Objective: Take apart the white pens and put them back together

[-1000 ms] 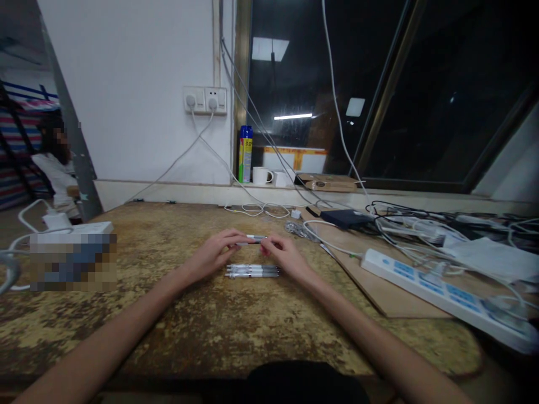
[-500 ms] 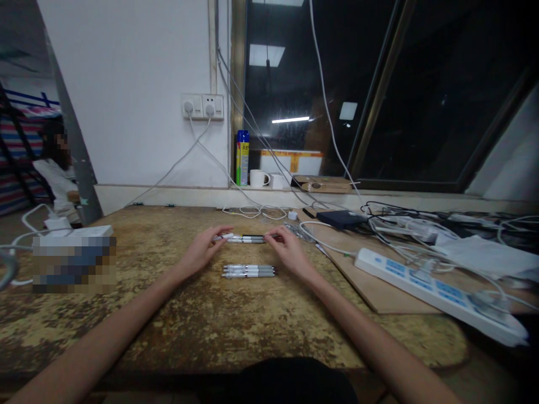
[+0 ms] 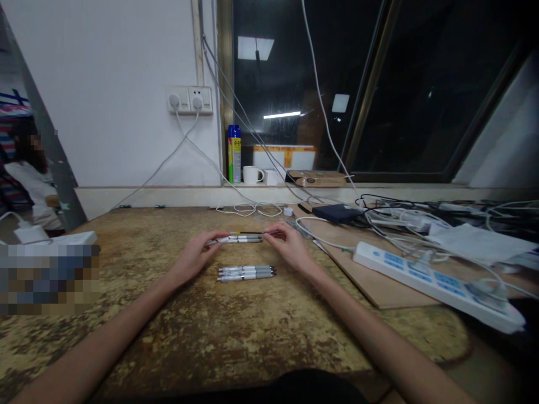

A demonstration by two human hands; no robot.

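My left hand [image 3: 194, 256] pinches the left end of a white pen barrel [image 3: 236, 239] just above the worn table [image 3: 236, 331]. My right hand [image 3: 287, 245] pinches the end of a thin dark refill [image 3: 252, 232], which lies just behind the barrel and apart from it. Two assembled white pens [image 3: 246, 272] lie side by side on the table, close in front of both hands.
A white power strip [image 3: 433, 283] lies on a board at the right among tangled cables. A dark box [image 3: 339, 212], a spray can [image 3: 234, 153] and a mug [image 3: 251, 175] stand at the back. Another person sits at far left.
The thin refill has come out of the pen barrel and now sits apart behind it. My hands have spread slightly, and the view has shifted to the right.
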